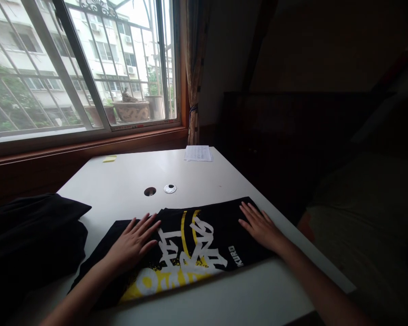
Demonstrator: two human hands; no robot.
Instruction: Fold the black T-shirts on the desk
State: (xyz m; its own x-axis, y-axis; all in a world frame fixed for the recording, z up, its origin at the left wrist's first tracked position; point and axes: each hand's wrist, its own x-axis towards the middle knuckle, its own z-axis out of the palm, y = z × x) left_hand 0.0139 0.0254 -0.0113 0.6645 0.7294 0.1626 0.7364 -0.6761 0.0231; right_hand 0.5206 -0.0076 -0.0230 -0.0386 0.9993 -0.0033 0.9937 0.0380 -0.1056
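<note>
A black T-shirt (221, 226) with white lettering and yellow print lies folded into a long flat strip across the white table (129, 176). On its left part rests my left hand (134, 237), palm down with the fingers spread. Toward the strip's right end my right hand (258, 226) lies flat on the cloth, fingers stretched out. Neither hand grips the fabric. The shirt's left end is partly hidden behind my left forearm.
Dark clothing (37, 235) is heaped at the table's left edge. Farther back are a yellow slip (109, 159), papers (198, 153), a cable hole (150, 191) and a round metal grommet (170, 189). A barred window (122, 68) stands behind.
</note>
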